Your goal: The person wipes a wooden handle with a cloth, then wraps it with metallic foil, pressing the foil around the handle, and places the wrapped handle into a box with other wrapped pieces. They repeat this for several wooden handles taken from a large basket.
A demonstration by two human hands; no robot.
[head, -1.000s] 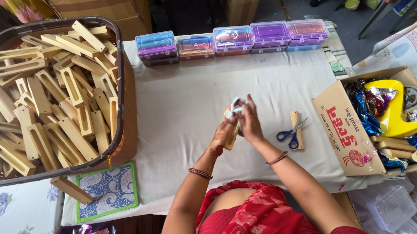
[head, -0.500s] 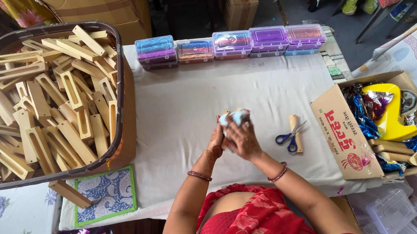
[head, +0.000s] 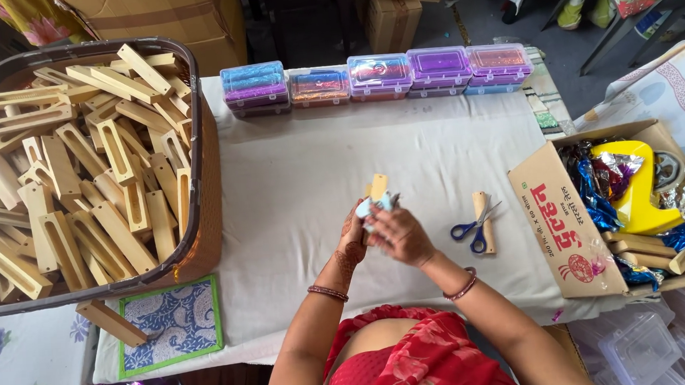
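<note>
Both hands meet above the middle of the white-covered worktop (head: 294,188). The left hand (head: 354,236) and the right hand (head: 398,235) pinch a small wooden block (head: 377,187) partly wrapped in pale blue foil (head: 365,207). Blue-handled scissors (head: 473,227) lie just right, near an open cardboard box (head: 558,226); a basket (head: 202,250) of wooden blocks sits left.

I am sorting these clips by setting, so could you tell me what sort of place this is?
Probably a small craft or packing workshop: a basket heaped with wooden blocks, a row of plastic boxes along the cloth-covered table, and cardboard cartons behind.
</note>
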